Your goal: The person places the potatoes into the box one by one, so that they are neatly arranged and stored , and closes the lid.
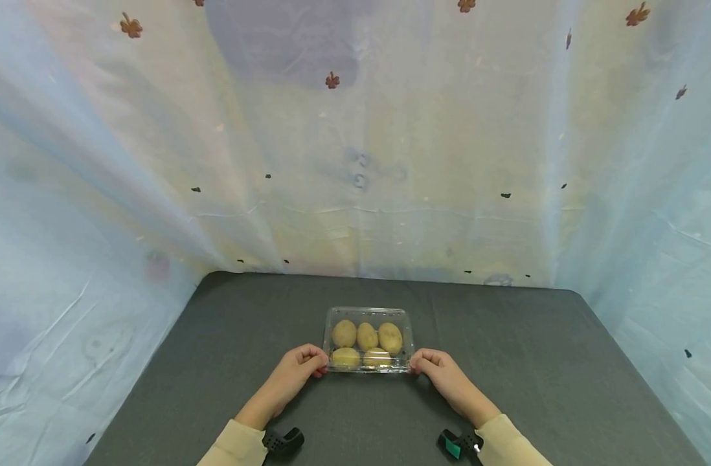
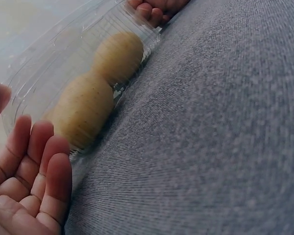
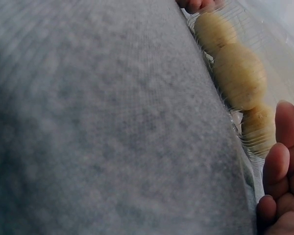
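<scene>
A clear plastic container (image 1: pixel 368 314) sits on the table with several yellow potatoes (image 1: pixel 367 336) inside, seen through its see-through top. My left hand (image 1: pixel 303 366) holds its front left corner, and my right hand (image 1: pixel 440 372) holds the front right one. Close up in the left wrist view, the left hand's fingers (image 2: pixel 56 171) curve beside the container wall, thumb above them. From the right wrist, the right hand's fingers (image 3: pixel 279 166) bend next to the container; its thumb is out of frame there. The exact contact at the corners is partly hidden.
Dark grey cloth covers the table (image 1: pixel 507 362), which has rounded far corners. Behind it and on both sides hangs a pale patterned plastic curtain (image 1: pixel 390 129). Black straps, the left one (image 1: pixel 282 441) and the right one (image 1: pixel 460 445), sit at the wrists by cream sleeves.
</scene>
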A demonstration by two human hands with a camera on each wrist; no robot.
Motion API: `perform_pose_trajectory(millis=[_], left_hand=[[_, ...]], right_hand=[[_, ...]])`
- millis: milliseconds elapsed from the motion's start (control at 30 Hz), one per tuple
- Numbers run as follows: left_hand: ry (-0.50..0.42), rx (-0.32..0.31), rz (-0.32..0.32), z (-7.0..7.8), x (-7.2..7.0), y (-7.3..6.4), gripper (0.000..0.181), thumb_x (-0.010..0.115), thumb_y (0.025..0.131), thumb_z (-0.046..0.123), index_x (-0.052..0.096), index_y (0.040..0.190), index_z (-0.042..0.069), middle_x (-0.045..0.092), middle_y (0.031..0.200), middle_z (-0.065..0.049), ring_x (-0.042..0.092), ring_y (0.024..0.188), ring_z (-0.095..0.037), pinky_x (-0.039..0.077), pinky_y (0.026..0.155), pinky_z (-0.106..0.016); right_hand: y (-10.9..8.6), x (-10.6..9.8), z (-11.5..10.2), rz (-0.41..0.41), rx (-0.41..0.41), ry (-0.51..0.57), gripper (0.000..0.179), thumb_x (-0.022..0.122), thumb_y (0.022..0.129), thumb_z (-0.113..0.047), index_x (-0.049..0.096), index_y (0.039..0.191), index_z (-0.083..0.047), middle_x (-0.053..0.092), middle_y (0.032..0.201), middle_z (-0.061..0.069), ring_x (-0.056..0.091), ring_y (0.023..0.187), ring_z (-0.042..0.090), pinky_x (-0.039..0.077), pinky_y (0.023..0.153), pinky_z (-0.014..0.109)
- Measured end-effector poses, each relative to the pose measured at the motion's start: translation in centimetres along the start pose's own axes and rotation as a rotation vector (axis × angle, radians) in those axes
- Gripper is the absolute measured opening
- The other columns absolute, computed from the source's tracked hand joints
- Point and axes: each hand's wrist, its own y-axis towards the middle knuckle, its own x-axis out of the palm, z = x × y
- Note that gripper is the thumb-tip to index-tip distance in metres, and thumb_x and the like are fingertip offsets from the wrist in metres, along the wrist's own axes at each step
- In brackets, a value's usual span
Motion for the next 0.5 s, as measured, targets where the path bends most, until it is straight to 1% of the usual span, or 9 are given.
perform_pose_trajectory(millis=[133, 267, 400, 500], left_hand=[[-0.010, -0.001, -0.007, 0.2, 0.0, -0.1, 0.023, 0.060, 0.097, 0.024, 0.064, 0.097, 0.001, 0.065, 0.092, -0.009, 0.060, 0.089, -0.022, 0.051, 0.079, -0.034], [-0.019, 0.002, -0.011, 0.3, 0.1, -0.2, 0.021, 0.059, 0.098, 0.021, 0.063, 0.098, 0.000, 0.065, 0.093, -0.011, 0.060, 0.090, -0.023, 0.051, 0.080, -0.035], [-0.010, 0.001, -0.011, 0.3, 0.0, -0.3, 0.022, 0.060, 0.097, 0.023, 0.063, 0.097, 0.001, 0.064, 0.093, -0.011, 0.060, 0.090, -0.024, 0.051, 0.080, -0.035], [-0.006, 0.005, -0.023, 0.1, 0.0, -0.3, 0.023, 0.060, 0.097, 0.025, 0.062, 0.097, 0.002, 0.064, 0.093, -0.011, 0.060, 0.090, -0.024, 0.051, 0.080, -0.035]], right_hand=[[0.0, -0.1, 0.0, -0.004, -0.007, -0.003, 0.028, 0.048, 0.102, -0.014, 0.060, 0.092, 0.009, 0.064, 0.095, 0.011, 0.058, 0.095, 0.030, 0.049, 0.083, 0.038], [-0.2, 0.0, -0.5, -0.008, -0.003, 0.002, 0.029, 0.048, 0.103, -0.014, 0.061, 0.093, 0.010, 0.064, 0.096, 0.013, 0.058, 0.096, 0.032, 0.049, 0.084, 0.037], [-0.5, 0.1, -1.3, -0.018, -0.007, 0.010, 0.027, 0.049, 0.102, -0.011, 0.060, 0.092, 0.012, 0.063, 0.095, 0.015, 0.058, 0.095, 0.034, 0.049, 0.084, 0.038], [-0.4, 0.1, -1.2, -0.012, -0.007, 0.006, 0.027, 0.049, 0.102, -0.011, 0.060, 0.092, 0.012, 0.063, 0.095, 0.015, 0.057, 0.095, 0.034, 0.049, 0.083, 0.038]])
